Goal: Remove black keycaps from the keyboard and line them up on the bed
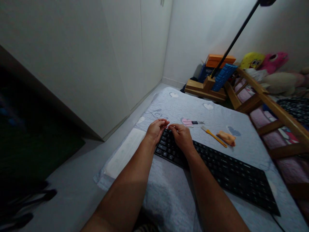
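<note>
A black keyboard (pixel 231 170) lies at a slant across the cloth, its left end nearest me. My left hand (pixel 155 131) is by its upper left corner, the fingers curled together. Close beside it, my right hand (pixel 182 138) rests over the left keys with thumb and fingers pinched. The fingertips almost meet, and whatever they hold is too small or hidden to name. Beyond the right hand lie a small black-handled tool with metal prongs (pixel 198 122), a brush with a yellow handle (pixel 216 137) and a crumpled orange cloth (pixel 226 138).
A pale cloth with heart patterns (pixel 193 106) covers the low surface. White cabinet doors (pixel 120 58) rise on the left. A wooden stand (pixel 198 87) with a black pole is at the back. A wooden bed rail (pixel 275 103) with plush toys behind it borders the right.
</note>
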